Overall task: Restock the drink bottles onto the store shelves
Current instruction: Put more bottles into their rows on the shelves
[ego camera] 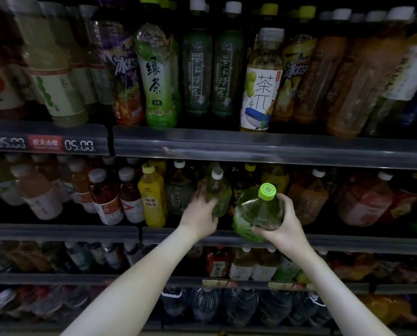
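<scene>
My right hand (pixel 284 223) grips a large green tea bottle with a lime-green cap (pixel 257 209), held tilted in front of the middle shelf's rail (pixel 348 243). My left hand (pixel 201 210) reaches into that shelf and wraps round a white-capped green bottle (pixel 217 190) that stands there, just left of the held bottle. Both forearms come up from the bottom of the view.
The top shelf (pixel 251 144) holds rows of tea bottles, among them a white-labelled one (pixel 259 93) at the front edge. A yellow bottle (pixel 153 197) and red-labelled bottles (pixel 105 200) stand left of my left hand. Orange bottles fill the right; water bottles (pixel 227 306) sit lowest.
</scene>
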`<state>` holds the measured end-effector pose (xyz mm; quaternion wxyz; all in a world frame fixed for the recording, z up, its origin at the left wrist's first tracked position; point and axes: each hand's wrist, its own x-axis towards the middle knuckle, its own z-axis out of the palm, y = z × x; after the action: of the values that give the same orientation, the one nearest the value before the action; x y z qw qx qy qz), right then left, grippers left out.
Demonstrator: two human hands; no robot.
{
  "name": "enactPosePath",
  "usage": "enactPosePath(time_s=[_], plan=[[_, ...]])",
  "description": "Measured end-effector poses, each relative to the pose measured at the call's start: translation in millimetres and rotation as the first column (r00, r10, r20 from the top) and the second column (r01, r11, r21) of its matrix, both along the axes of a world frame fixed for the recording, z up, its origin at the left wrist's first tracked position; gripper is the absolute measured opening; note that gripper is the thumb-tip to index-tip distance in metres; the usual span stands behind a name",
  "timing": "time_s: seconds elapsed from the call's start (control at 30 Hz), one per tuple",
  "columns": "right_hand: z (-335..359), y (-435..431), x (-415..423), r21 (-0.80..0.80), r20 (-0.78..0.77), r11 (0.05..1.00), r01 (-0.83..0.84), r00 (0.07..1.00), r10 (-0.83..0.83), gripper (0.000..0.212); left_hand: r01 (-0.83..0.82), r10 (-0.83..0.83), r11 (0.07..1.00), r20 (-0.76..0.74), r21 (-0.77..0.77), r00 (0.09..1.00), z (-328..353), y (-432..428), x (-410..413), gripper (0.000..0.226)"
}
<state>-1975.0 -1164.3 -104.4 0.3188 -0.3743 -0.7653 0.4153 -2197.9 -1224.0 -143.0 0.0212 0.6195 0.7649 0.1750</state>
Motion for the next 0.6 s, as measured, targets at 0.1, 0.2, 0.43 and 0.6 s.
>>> enactPosePath(time_s=[0.1, 0.2, 0.43, 0.6], plan=[[4, -2, -4, 0.003, 0.010, 1.000, -0.018, 1.000, 0.018, 0.095, -0.001, 0.001, 0.999, 0.004, -0.051, 1.000, 4, 1, -3, 0.078], [13, -4, -7, 0.009, 0.023, 0.999, -0.034, 0.999, 0.034, 0.096, 0.023, -0.011, 0.992, 0.096, -0.127, 0.995, 13, -1, 0, 0.073], [28, -14, -16, 0.037, 0.042, 0.995, -0.094, 0.995, 0.092, 0.091, -0.134, 0.150, 0.976, -0.082, 0.173, 0.985, 38, -22, -30, 0.060], [26, -21, -25, 0.035, 0.035, 0.995, -0.097, 0.995, 0.096, 0.091, -0.209, 0.216, 0.976, 0.119, -0.069, 0.969, 31, -11, -53, 0.081]])
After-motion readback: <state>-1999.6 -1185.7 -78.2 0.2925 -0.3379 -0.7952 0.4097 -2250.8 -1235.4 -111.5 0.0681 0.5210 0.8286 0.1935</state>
